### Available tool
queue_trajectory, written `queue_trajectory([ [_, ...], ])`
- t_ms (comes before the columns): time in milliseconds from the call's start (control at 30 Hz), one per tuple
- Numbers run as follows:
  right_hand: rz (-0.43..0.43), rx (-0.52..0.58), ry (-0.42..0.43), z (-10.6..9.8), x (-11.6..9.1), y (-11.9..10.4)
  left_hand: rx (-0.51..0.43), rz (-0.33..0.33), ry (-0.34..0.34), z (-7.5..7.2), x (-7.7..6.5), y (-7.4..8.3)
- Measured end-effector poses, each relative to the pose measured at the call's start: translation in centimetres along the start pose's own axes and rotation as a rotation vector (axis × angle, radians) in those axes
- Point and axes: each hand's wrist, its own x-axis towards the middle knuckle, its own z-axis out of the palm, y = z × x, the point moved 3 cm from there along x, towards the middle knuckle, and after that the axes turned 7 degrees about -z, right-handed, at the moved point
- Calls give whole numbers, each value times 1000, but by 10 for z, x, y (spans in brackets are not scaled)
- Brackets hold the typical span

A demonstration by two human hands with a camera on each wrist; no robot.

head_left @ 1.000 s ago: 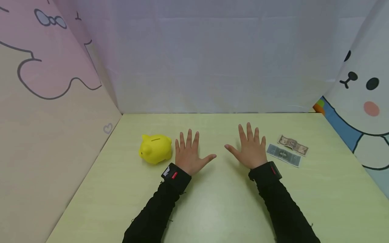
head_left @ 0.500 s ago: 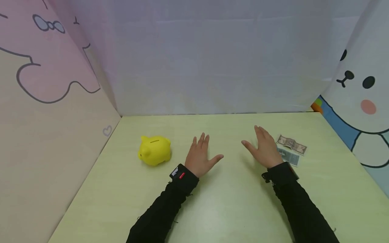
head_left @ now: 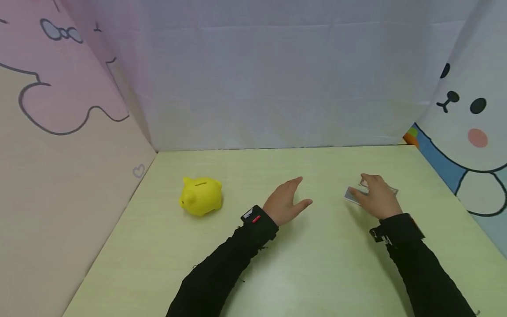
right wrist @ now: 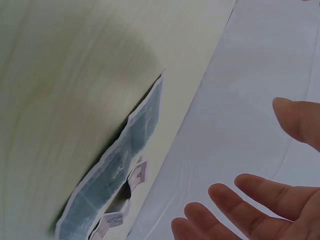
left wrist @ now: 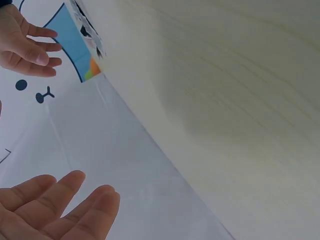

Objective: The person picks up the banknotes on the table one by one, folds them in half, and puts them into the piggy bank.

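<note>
My right hand hovers over two banknotes at the right of the table, thumb and fingers spread apart. It hides much of the blue-grey banknote and the brownish banknote in the head view. The right wrist view shows the blue-grey banknote lying creased, the other behind it, with the fingers apart from both. My left hand is held above the middle of the table, fingers together and thumb out, holding nothing. A yellow piggy bank with a slot on top stands at the left.
The pale table meets a white cloth backdrop at its far edge. Printed cartoon panels stand on both sides, one pink and beige, the other with a white animal face.
My right hand has moved right, over the banknotes. The left hand has swung right, away from the piggy bank, and its fingers have closed together. The banknotes and piggy bank stay put.
</note>
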Motion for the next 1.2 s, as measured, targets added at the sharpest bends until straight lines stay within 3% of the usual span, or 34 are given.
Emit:
queue_trajectory([
  [333,72,-55,-114,-12,-9,32,-32,-18,-114,14,22,31],
  [600,110,-90,-175,-12,-15,46,0,-46,-188,34,38,47],
  [1200,130,-190,-181,-11,-11,61,24,-72,-227,61,48,64],
])
